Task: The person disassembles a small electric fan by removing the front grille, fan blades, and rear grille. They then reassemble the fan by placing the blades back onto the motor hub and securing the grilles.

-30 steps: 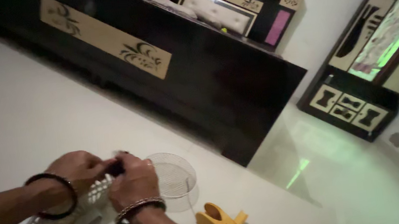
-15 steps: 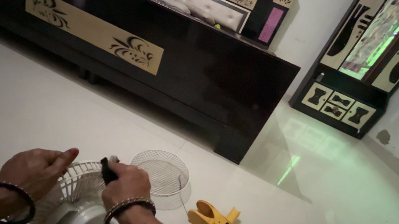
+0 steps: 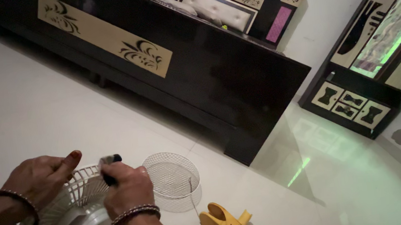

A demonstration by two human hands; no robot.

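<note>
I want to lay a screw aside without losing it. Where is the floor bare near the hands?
Bare floor lies between the left hand and the dark bed frame, and more lies right of the yellow tool. It is crowded around the fan, the right hand gripping a dark-handled tool, and the mesh guard.

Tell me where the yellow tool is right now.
In the head view, the yellow tool lies on the floor at bottom centre, just below the round wire grille, right of the right hand.
</note>
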